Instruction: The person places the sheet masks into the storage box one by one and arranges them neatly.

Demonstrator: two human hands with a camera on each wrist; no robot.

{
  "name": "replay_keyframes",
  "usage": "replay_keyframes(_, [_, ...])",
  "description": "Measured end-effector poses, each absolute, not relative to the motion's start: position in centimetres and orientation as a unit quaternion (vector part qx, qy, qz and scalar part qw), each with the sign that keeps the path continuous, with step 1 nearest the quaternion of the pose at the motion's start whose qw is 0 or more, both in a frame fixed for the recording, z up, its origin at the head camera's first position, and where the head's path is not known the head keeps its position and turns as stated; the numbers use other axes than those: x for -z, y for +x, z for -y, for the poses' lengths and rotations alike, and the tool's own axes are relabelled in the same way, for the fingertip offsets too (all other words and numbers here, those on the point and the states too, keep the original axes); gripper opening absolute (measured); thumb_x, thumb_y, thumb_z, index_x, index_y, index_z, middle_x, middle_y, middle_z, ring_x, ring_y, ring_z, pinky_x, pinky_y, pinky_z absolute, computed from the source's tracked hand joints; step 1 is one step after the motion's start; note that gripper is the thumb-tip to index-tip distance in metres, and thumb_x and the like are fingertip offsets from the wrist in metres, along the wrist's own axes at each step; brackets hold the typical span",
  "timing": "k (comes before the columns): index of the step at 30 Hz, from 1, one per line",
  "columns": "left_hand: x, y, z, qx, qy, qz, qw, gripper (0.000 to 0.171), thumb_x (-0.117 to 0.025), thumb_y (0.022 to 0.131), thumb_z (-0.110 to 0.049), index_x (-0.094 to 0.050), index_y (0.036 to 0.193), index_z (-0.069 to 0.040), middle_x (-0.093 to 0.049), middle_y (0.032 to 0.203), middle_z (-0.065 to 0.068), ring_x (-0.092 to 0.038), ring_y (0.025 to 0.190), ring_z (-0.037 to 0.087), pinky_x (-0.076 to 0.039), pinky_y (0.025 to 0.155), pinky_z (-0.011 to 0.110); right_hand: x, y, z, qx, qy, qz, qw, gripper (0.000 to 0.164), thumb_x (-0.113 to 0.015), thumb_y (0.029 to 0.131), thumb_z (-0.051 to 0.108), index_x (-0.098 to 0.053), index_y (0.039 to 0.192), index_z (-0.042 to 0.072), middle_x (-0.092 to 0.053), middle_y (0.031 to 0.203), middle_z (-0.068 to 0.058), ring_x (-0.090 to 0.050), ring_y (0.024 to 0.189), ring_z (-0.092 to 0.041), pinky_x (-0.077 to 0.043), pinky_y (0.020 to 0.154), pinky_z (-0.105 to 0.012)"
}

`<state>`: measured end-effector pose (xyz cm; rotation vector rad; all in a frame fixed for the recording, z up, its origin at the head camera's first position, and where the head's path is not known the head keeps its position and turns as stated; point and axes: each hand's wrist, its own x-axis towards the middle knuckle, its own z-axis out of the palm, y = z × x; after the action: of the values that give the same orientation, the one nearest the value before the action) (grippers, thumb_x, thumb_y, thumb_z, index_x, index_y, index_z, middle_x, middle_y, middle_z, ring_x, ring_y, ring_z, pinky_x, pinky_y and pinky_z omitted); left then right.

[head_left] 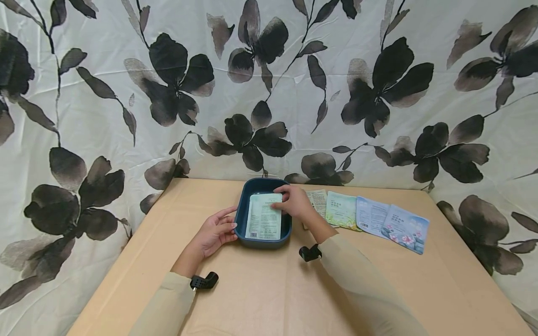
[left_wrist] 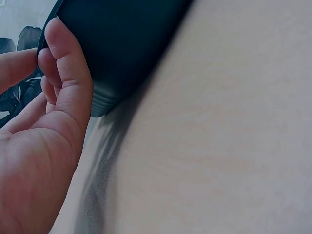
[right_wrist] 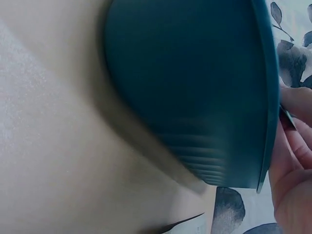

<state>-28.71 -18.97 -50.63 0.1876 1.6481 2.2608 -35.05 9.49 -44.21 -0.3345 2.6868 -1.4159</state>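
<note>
A dark teal plastic basin stands on the table in front of me. My left hand grips its left rim, the thumb on the near side and a finger at the rim's other side in the left wrist view. Inside the basin a flat pale green sachet shows its printed text side. My right hand reaches over the right rim and pinches the sachet's right edge between thumb and fingers. In the right wrist view the basin wall hides most of the sachet.
To the basin's right lie several flat sachets in an overlapping row: a beige one, a green one, a blue text-side one and a blue flowered one. Behind the tan table hangs a floral cloth.
</note>
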Motion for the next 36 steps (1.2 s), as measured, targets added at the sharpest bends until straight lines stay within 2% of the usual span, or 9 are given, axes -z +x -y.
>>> replay_keyframes(14, [50.30, -28.36, 18.65, -0.794, 0.071, -0.581, 0.165, 0.066, -0.058, 0.100, 0.003, -0.032, 0.160, -0.008, -0.061, 0.108, 0.007, -0.068, 0.073, 0.013, -0.063, 0.076, 0.030, 43.82, -35.01, -9.60, 0.461, -0.087, -0.881, 0.055, 0.046, -0.087, 0.081, 0.013, -0.071, 0.124, 0.012, -0.060, 0.088, -0.012, -0.069, 0.061, -0.020, -0.062, 0.062, -0.028])
replay_keyframes(22, [50.37, -28.49, 18.89, -0.795, 0.071, -0.580, 0.162, 0.066, -0.058, 0.100, 0.003, -0.032, 0.159, -0.008, -0.061, 0.108, 0.007, -0.068, 0.074, 0.013, -0.063, 0.075, 0.030, 43.34, -34.67, -9.70, 0.479, -0.065, -0.873, 0.064, 0.048, -0.086, 0.082, 0.008, -0.066, 0.125, 0.004, -0.060, 0.092, -0.012, -0.071, 0.069, -0.019, -0.062, 0.066, -0.028])
replay_keyframes(30, [50.22, -28.40, 18.92, -0.793, 0.068, -0.582, 0.167, 0.067, -0.060, 0.099, 0.001, -0.032, 0.160, -0.008, -0.060, 0.110, 0.009, -0.067, 0.075, 0.013, -0.063, 0.076, 0.030, 43.40, -34.47, -9.88, 0.477, -0.077, -0.873, 0.061, 0.043, -0.084, 0.082, 0.007, -0.070, 0.123, 0.008, -0.061, 0.085, -0.011, -0.070, 0.064, -0.019, -0.062, 0.063, -0.029])
replay_keyframes(36, [50.10, -28.47, 18.89, -0.796, 0.069, -0.577, 0.169, 0.069, -0.060, 0.098, 0.003, -0.031, 0.160, -0.007, -0.060, 0.109, 0.009, -0.067, 0.074, 0.013, -0.063, 0.075, 0.030, 43.20, -34.28, -9.90, 0.471, -0.074, -0.877, 0.057, 0.045, -0.084, 0.083, 0.006, -0.068, 0.124, 0.004, -0.064, 0.087, -0.011, -0.070, 0.064, -0.017, -0.062, 0.064, -0.028])
